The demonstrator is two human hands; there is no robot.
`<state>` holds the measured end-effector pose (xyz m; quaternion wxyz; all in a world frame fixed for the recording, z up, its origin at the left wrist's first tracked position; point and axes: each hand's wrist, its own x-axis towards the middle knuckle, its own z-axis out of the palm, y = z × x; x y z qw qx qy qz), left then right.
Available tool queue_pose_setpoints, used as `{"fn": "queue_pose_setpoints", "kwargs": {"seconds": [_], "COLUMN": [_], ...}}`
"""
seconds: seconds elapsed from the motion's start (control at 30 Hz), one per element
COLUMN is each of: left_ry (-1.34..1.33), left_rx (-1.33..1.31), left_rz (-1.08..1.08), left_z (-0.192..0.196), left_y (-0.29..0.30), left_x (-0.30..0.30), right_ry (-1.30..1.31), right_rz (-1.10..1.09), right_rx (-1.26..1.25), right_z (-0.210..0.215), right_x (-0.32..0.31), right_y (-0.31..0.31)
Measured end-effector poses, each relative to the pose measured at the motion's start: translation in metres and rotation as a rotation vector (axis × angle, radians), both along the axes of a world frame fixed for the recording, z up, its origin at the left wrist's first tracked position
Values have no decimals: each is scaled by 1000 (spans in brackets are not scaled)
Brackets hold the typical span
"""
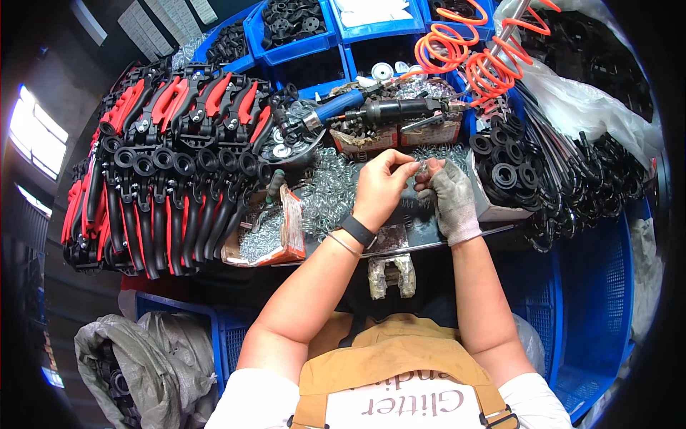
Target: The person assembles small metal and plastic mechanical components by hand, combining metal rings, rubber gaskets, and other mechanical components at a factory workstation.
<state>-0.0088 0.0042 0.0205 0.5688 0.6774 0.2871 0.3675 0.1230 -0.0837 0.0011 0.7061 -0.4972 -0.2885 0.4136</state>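
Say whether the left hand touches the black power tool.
Apart: the head view shows a carton visible between the left hand and the black power tool.

Left side: a window [38, 132] is filled with white glare, its panes divided by thin bars. Below it, a smaller bright opening [33, 200] is seen, with dark ribbed panelling [25, 232] underneath. Grey wall [53, 71] only dimly lit. Far left: pale sheets [146, 32] are ranged side by side against a dark backing. Centre: a dark grey bench [423, 230], front edge faintly lit. Blue mesh-sided crate [607, 307] placed below, near right. Lower left sunk in shadow; floor cannot be made out.
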Motion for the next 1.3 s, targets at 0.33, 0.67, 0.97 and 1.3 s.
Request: {"fn": "queue_pose_setpoints", "kwargs": {"seconds": [0.33,0.67,0.97,1.3], "left_ry": [107,54,-82,-42], "left_rx": [-517,285,-275,-61], "left_rz": [-157,-67,-246,-235], "left_z": [-9,4,1,-5], "left_y": [21,6,9,-1], "left_x": [-8,-2,-3,3], "right_ry": [-992,-98,-142,76], "right_rz": [-378,-80,-72,37], "right_rx": [429,24,96,-2], "right_z": [4,12,7,2], "right_x": [5,1,1,9], "right_y": [-6,-8,-9,-13]}}
